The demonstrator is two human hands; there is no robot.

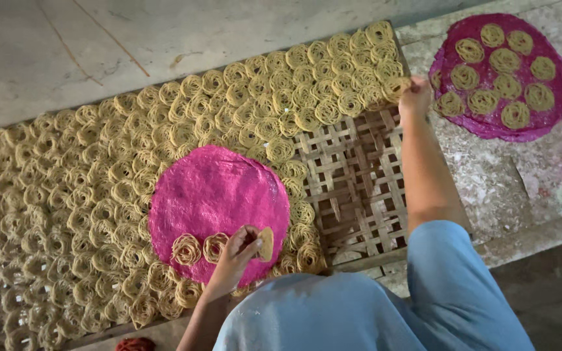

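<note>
The left hand (242, 250) pinches a noodle coil (266, 244) off the pink disc (219, 195); two remain. At one o'clock, the right hand (415, 96) grips another on the nearly filled bamboo mat (356, 188).

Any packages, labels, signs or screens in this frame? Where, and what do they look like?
None in view: no packaging, label, sign or screen.
What is there instead:
Woven bamboo tray, centre, tan lattice, mostly covered with beige noodle spirals.
Pink round mat on the tray, two spirals left on it; left hand lifts one at its lower edge.
Second pink mat, top right, holds about ten spirals.
Right hand at the tray's far corner.
</note>
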